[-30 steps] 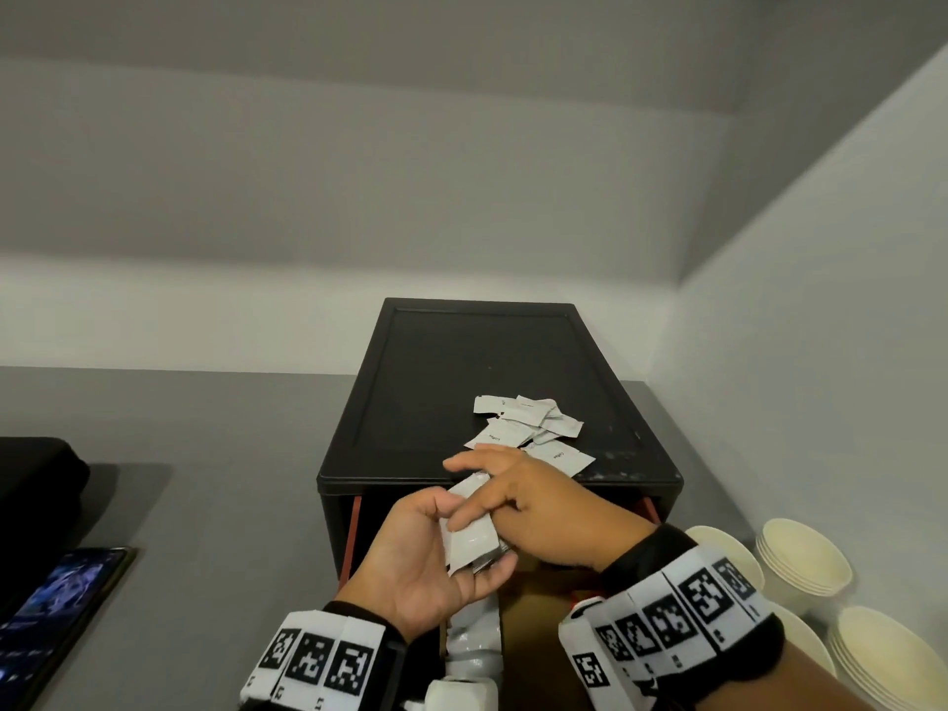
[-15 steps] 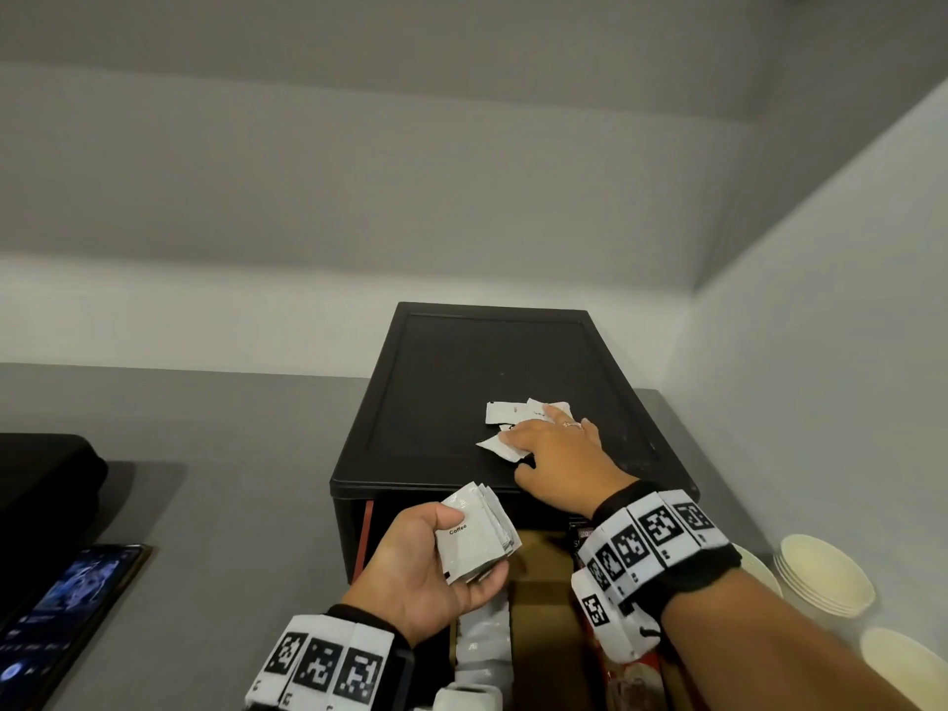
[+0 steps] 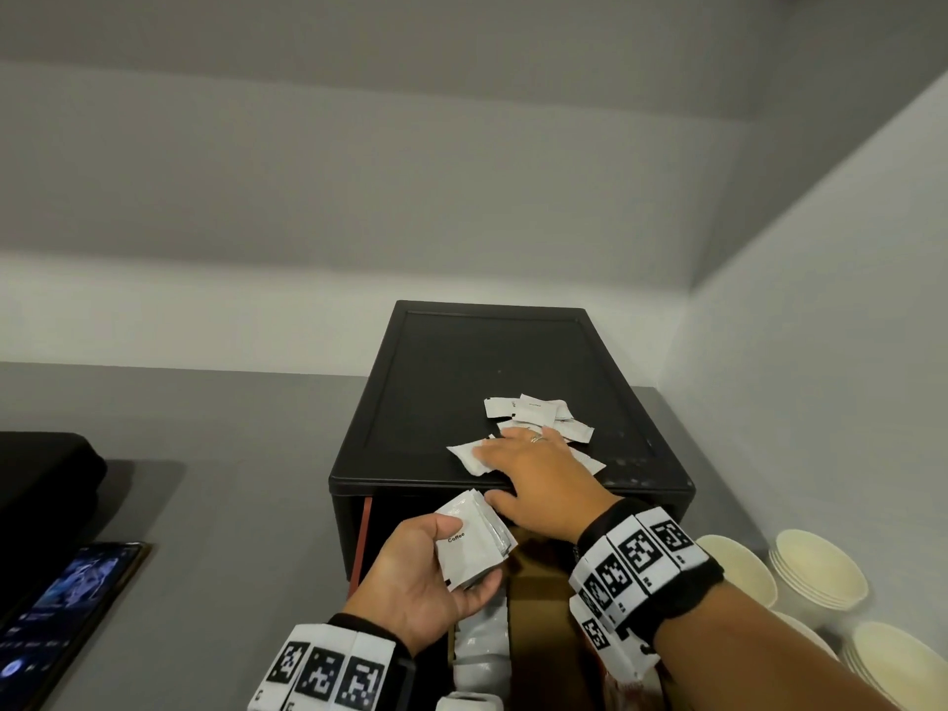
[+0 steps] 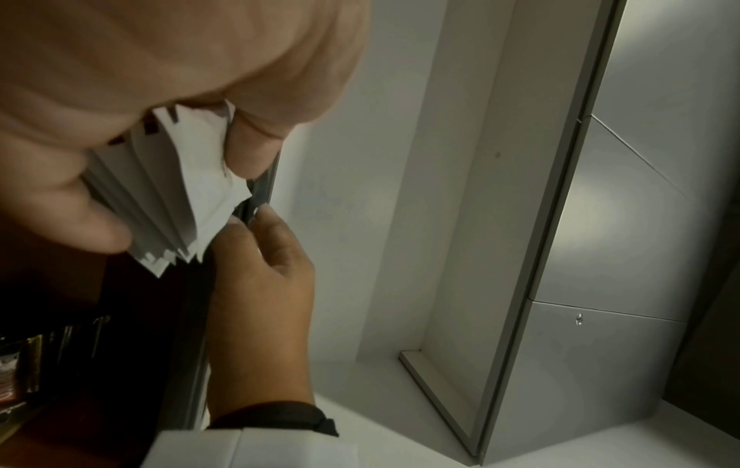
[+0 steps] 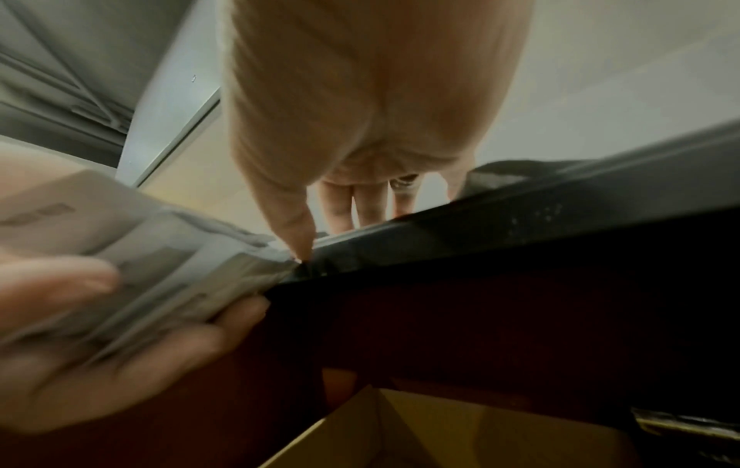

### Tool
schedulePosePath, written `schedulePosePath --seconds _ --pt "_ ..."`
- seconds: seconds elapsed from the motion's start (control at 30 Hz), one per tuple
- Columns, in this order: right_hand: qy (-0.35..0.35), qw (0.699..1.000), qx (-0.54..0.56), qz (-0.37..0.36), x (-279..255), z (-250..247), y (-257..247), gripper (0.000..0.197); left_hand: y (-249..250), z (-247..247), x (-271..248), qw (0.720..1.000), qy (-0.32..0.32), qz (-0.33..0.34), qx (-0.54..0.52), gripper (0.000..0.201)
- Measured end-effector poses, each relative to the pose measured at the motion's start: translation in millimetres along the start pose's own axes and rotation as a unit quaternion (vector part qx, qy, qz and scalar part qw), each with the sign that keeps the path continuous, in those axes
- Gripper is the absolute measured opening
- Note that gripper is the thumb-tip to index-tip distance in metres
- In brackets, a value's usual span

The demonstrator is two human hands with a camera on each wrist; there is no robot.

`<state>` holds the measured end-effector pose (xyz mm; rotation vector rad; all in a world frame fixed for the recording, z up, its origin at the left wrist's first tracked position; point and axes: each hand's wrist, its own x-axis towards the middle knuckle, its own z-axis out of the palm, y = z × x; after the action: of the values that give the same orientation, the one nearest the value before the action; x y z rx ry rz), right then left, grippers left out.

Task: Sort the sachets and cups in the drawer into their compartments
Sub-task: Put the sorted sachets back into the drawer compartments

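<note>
Left hand (image 3: 431,572): palm up in front of the box, fingers and thumb curled round a fanned stack (image 3: 474,543) of white sachets; top one printed "Coffee".
Right hand (image 3: 533,477): palm down on the box top, fingers extended flat over loose sachets (image 3: 538,415), pressing one white sachet (image 3: 467,454) near the front edge; thumb hangs over that edge, close to the stack.
Loose sachets: small white pile on the box top, right of centre, partly under the right fingers.
Box (image 3: 492,361): black, flat-topped, on the grey worktop (image 3: 231,454) against the wall.
Drawer (image 3: 538,608): pulled out below the box front; brown interior, white packets in the left compartment (image 3: 482,644); the rest hidden by the arms.
Cups (image 3: 815,572): cream paper stacks on the worktop, right of the drawer.
Phone (image 3: 61,602): lit screen, far left of the worktop.
</note>
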<state>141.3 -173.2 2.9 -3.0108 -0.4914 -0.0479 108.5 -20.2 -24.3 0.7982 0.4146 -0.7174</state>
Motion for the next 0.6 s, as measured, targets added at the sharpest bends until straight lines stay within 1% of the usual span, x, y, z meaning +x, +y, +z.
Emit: schedulePosePath --seconds 0.1,0.17,0.2,0.23,0.27,0.33,0.4,0.43,0.47,0.5,0.53,0.6 --pt "0.069 0.997 -0.021 -0.018 -1.3 2.0 -2.5 0.027 -0.9 -3.8 -0.5 1.000 0.011 0.008 -0.011 0.028" --pt "0.103 0.994 -0.016 -0.016 -6.6 2.4 -7.7 0.025 -1.2 -7.2 -0.8 0.999 0.016 0.020 -0.022 0.031" --pt "0.119 0.993 0.012 -0.007 -10.0 3.0 -10.7 0.024 -1.6 -8.4 -1.2 0.999 0.017 0.024 -0.027 0.031" --pt "0.138 0.988 0.065 0.012 -14.3 2.5 -14.8 0.022 -2.0 -9.0 -1.8 0.999 0.017 0.028 -0.030 0.030" --pt "0.161 0.977 0.135 0.039 -18.9 1.5 -19.7 0.019 -2.5 -9.2 -2.3 0.999 0.014 0.032 -0.033 0.029" --pt "0.193 0.936 0.282 0.087 -27.9 -0.2 -29.7 0.013 -3.6 -8.2 -3.8 0.998 0.003 0.042 -0.043 0.034" --pt "0.180 0.901 0.376 0.121 -33.4 -0.7 -38.8 0.019 -5.3 -6.7 -4.1 0.997 -0.010 0.056 -0.045 0.049" --pt "0.163 0.894 0.397 0.132 -35.1 0.4 -42.4 0.022 -6.1 -5.6 -4.5 0.997 -0.016 0.065 -0.041 0.056" --pt "0.144 0.895 0.398 0.139 -35.9 2.1 -45.5 0.022 -6.9 -4.4 -5.0 0.997 -0.022 0.071 -0.037 0.059" --pt "0.131 0.901 0.388 0.142 -36.5 4.0 -48.4 0.020 -7.8 -2.7 -5.8 0.996 -0.027 0.073 -0.033 0.059" --pt "0.124 0.908 0.375 0.141 -37.1 5.7 -50.7 0.017 -8.7 -0.9 -6.8 0.996 -0.030 0.073 -0.030 0.053" --pt "0.138 0.919 0.347 0.129 -38.9 6.2 -51.3 0.013 -10.3 2.3 -8.2 0.997 -0.018 0.075 -0.020 0.030"
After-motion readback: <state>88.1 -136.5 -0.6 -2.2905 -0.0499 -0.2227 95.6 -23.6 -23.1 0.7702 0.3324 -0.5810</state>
